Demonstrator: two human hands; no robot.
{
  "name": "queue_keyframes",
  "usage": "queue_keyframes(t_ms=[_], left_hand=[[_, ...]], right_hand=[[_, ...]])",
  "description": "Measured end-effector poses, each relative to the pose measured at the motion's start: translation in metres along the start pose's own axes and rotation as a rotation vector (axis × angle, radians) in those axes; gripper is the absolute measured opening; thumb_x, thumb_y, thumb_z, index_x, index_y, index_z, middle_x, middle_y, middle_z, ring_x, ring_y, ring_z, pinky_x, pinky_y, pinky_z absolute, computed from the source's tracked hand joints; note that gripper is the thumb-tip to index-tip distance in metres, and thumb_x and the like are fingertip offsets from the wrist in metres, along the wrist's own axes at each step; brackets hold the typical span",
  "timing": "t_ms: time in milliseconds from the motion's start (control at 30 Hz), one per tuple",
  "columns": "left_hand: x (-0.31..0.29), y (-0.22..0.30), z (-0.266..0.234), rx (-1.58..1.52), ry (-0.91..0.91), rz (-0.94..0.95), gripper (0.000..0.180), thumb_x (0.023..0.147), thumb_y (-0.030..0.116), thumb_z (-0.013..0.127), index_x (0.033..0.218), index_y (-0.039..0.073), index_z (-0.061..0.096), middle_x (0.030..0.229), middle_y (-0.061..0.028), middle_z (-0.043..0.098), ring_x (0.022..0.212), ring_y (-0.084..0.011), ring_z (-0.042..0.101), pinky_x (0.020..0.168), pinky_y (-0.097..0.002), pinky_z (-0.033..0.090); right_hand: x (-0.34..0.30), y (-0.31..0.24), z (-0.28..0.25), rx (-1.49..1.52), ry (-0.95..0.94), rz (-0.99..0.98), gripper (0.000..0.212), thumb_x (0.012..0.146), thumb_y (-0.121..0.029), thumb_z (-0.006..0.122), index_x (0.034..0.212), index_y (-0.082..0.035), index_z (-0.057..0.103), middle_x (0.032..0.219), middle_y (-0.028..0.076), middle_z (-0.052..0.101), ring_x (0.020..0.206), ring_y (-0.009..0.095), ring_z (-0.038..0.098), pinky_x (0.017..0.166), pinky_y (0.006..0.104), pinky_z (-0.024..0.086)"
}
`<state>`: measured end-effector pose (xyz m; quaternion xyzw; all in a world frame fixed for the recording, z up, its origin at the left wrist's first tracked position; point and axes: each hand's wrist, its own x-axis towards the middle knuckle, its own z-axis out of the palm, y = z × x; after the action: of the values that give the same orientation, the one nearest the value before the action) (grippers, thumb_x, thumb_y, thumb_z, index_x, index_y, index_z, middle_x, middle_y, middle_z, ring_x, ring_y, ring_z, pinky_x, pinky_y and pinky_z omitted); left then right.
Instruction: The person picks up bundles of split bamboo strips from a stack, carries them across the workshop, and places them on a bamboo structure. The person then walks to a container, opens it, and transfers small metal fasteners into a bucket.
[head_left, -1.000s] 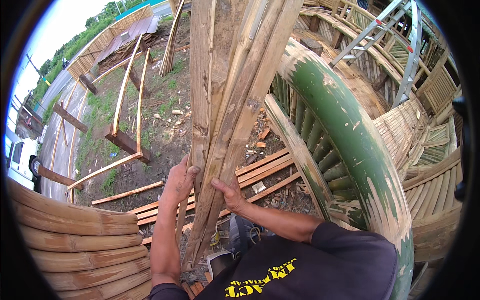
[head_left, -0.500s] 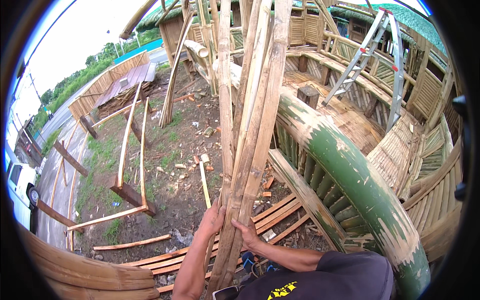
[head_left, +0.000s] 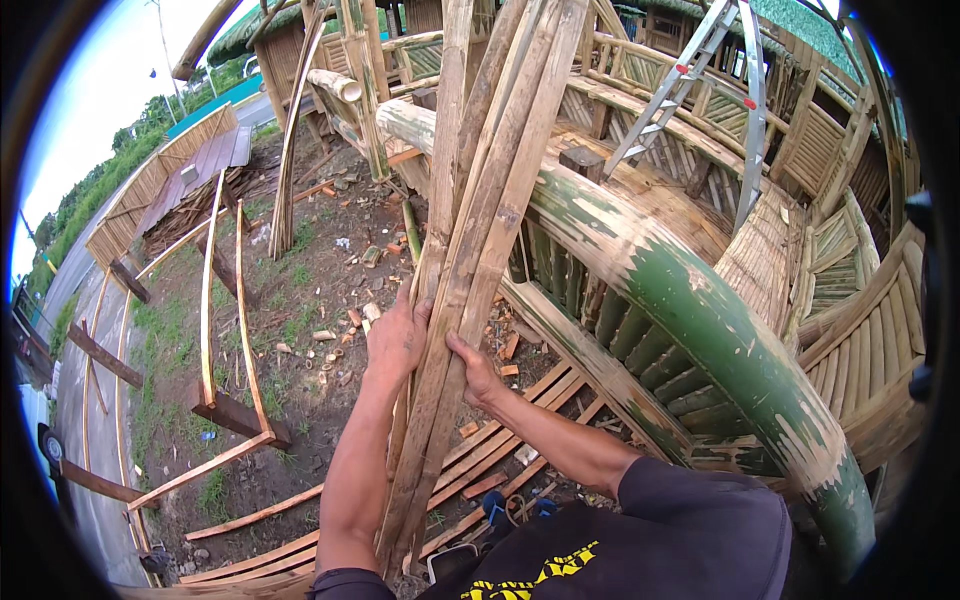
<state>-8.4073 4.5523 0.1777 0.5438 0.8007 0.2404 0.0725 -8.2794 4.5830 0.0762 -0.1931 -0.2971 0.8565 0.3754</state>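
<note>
A bundle of long bamboo slats (head_left: 470, 250) stands upright in front of me, fanning apart toward the top and leaning a little to the right. My left hand (head_left: 397, 338) is closed around its left side. From the right, my right hand (head_left: 476, 371) grips the same bundle slightly lower, the thumb lying across the front slat. The fingers of both hands are partly hidden behind the slats. Close by on the right, a thick green bamboo pole (head_left: 690, 300) forms a curved rail with its skin partly scraped off.
Wooden strips (head_left: 500, 440) lie on the ground near my feet. To the left stands a frame of posts and thin strips (head_left: 240, 410). An aluminium stepladder (head_left: 745, 110) stands inside the bamboo hut at the right. Bamboo scraps (head_left: 325, 335) litter the dirt.
Both hands are higher on the slats and farther from my body. The bundle leans more to the right, and the whole view has shifted.
</note>
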Motion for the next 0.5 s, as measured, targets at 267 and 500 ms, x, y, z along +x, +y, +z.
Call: queue_keyframes(t_ms=[267,500], left_hand=[[0.052,-0.136,0.112,-0.511,-0.102,-0.086,0.084,0.099,0.069,0.029,0.154,0.005,0.030,0.145,-0.0288,0.046,0.137,-0.0427,0.043,0.114,-0.0443,0.033],[0.048,-0.169,0.167,-0.611,-0.163,-0.077,0.090,0.099,0.071,0.022,0.159,0.004,0.018,0.163,-0.0224,0.020,0.153,-0.0354,0.013,0.124,-0.0398,0.012]], right_hand=[[0.074,0.070,-0.033,-0.843,0.216,-0.380,0.076,0.084,-0.043,0.079,0.135,0.002,0.045,0.122,0.019,0.064,0.115,0.029,0.063,0.100,0.0412,0.048],[0.065,0.067,-0.068,-0.817,0.176,-0.399,0.101,0.079,-0.039,0.085,0.149,0.001,0.025,0.140,0.022,0.049,0.130,0.032,0.051,0.109,0.0421,0.041]])
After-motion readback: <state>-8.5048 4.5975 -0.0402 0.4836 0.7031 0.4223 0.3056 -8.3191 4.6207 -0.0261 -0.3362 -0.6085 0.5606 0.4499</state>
